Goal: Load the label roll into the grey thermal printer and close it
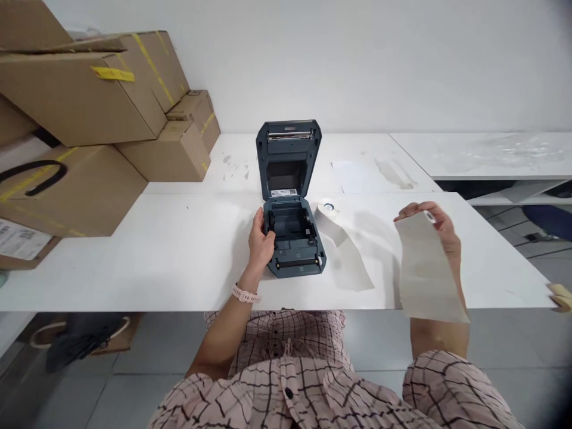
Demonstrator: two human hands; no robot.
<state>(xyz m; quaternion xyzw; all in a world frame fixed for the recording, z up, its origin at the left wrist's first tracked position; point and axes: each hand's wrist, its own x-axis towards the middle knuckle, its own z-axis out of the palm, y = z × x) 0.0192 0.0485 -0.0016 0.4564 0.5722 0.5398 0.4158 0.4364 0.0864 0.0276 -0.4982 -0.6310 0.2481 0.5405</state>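
A dark label printer (292,247) stands on the white table with its lid (289,158) raised and its inner bay exposed. My left hand (261,241) grips the printer's left side, thumb over the rim. Off to the right, above the table, my right hand (447,229) is closed around a small roll of label paper (429,268), whose loose strip hangs down past the table's front edge. Beside the printer lies another label roll (328,208) with a blue-ringed core. Its unwound strip (355,265) stretches toward the front edge.
Cardboard boxes (75,95) with yellow tape are stacked on the left. A white sheet (351,177) and a clear scrap (395,173) lie behind the roll. A yellowish object (560,296) sits at the right corner. A dark blue seat (549,220) stands beyond the table.
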